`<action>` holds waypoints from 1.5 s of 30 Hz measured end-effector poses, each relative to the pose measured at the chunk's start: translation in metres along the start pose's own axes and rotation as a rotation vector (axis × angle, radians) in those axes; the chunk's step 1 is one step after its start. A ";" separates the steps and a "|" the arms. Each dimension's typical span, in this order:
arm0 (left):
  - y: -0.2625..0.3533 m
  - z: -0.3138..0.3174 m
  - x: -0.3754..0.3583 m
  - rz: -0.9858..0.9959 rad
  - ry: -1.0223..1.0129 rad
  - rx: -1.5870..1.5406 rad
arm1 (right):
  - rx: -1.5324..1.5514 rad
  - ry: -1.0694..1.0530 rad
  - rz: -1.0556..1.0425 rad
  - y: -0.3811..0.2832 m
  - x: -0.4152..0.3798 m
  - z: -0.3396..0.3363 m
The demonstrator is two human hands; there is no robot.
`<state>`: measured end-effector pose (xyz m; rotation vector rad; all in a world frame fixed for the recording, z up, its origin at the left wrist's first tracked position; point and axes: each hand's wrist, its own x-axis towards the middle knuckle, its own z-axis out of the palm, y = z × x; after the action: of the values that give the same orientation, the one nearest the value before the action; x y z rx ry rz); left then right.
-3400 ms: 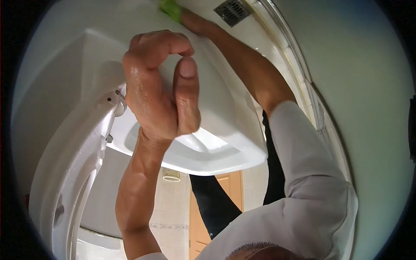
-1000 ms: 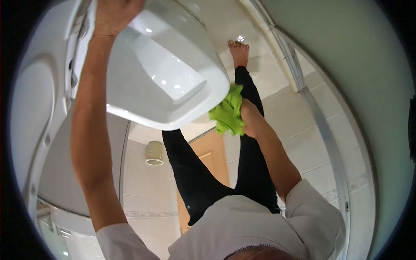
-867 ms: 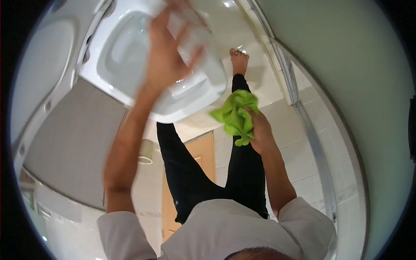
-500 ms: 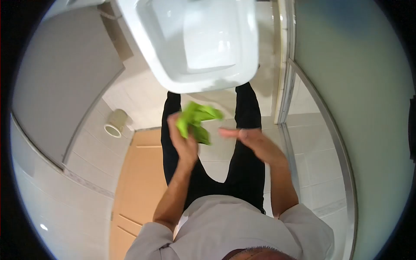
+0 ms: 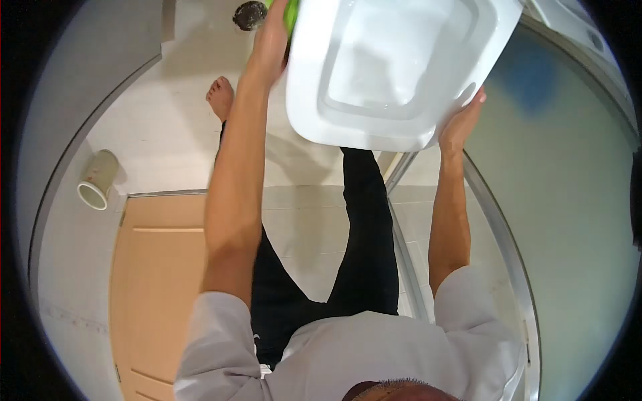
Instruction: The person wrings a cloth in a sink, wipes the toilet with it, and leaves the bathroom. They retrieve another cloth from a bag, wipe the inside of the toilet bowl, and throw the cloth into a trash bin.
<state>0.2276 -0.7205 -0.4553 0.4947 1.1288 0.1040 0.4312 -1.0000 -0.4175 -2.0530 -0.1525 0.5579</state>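
The white washbasin (image 5: 311,127) fills the upper middle of the head view. At its left outer side, my left hand (image 5: 271,47) is closed on a bright green cloth (image 5: 291,17), of which only a strip shows between hand and basin. On the opposite side, my right hand (image 5: 461,123) cups the basin's outer edge, its thumb side and fingertips showing beside the rim. The other fingers are hidden behind the basin. Inside the bowl lies a shadow, with a few small shiny spots.
A round dark floor drain (image 5: 249,15) lies beyond my left hand, with my bare foot (image 5: 221,99) nearby. A cream wall-side bin (image 5: 100,177) and a tan door (image 5: 160,267) are at left. A frosted glass panel (image 5: 568,200) with a metal frame stands at right.
Both hands have moved up and apart, from in front of the basin to its two sides. The green cloth went with my left hand. The view has turned, so the basin appears farther right.
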 end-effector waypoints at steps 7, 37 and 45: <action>-0.070 -0.003 -0.066 0.006 0.291 -0.454 | -0.250 0.027 -0.008 -0.004 -0.007 -0.009; 0.005 0.032 0.249 0.459 -0.165 0.082 | -0.417 0.050 -0.018 -0.020 -0.010 -0.003; 0.167 0.101 0.174 0.811 -0.454 0.108 | -0.360 0.062 0.084 -0.010 -0.010 -0.012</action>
<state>0.4204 -0.5489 -0.4966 0.9976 0.4392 0.6060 0.4291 -1.0072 -0.4012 -2.4335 -0.1383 0.5482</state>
